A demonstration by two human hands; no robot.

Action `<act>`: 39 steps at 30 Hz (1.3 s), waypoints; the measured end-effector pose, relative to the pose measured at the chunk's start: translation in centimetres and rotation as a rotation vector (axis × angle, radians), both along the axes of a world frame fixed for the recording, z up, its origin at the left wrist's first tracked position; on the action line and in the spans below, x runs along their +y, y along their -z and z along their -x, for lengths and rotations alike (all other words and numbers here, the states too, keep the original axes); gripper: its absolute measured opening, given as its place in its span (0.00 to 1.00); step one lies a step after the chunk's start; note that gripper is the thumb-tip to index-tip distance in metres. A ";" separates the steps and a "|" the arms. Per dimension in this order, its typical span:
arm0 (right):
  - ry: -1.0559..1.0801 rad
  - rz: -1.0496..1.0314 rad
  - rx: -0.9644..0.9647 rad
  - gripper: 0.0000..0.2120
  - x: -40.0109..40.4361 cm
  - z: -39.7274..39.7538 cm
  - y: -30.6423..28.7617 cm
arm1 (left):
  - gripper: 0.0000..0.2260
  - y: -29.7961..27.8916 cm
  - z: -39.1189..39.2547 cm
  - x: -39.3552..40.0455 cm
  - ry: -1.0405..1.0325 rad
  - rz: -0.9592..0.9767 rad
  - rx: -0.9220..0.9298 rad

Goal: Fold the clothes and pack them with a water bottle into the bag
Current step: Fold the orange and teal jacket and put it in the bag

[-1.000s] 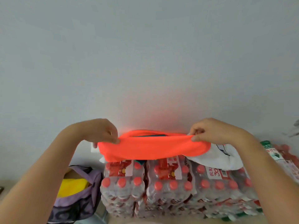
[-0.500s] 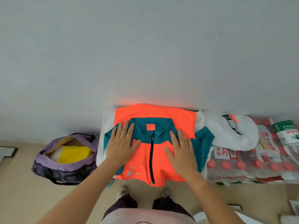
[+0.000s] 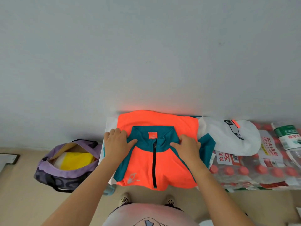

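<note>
The fingers (image 3: 130,141) of the left hand (image 3: 116,142) were seen curled down onto the teal shoulder panel of the orange jacket (image 3: 156,160), with the fabric pinched just beside the collar. On the other side of the zip, the fingers (image 3: 176,144) of the right hand (image 3: 187,147) were bent in the same way, and a fold of teal cloth was gripped between them and the thumb. Both hands were placed level with each other, one on each side of the black zip, which was run down the middle of the chest.

The jacket was laid front up, with its upper part folded back toward the wall, on a stack of shrink-wrapped water bottle packs (image 3: 254,170) set against the wall. Its lower hem was hung over the near edge of the packs. A white sleeve (image 3: 228,137) was spread out to the right over the packs. A single water bottle (image 3: 288,137) with a green label was laid at the far right, partly cut off by the frame edge.

A purple bag (image 3: 65,167) was stood open on the floor to the left of the packs, and a yellow garment (image 3: 76,162) was seen inside it.
</note>
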State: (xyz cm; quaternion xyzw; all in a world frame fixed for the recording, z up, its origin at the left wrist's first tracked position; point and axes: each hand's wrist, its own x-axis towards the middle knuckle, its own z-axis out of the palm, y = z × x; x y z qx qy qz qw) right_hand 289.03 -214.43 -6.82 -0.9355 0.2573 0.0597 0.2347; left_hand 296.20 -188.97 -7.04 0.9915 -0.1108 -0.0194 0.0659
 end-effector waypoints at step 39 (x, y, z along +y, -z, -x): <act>-0.149 0.162 -0.380 0.18 7.1 5.0 1.9 | 0.22 0.9 5.3 -3.4 0.146 0.314 -0.095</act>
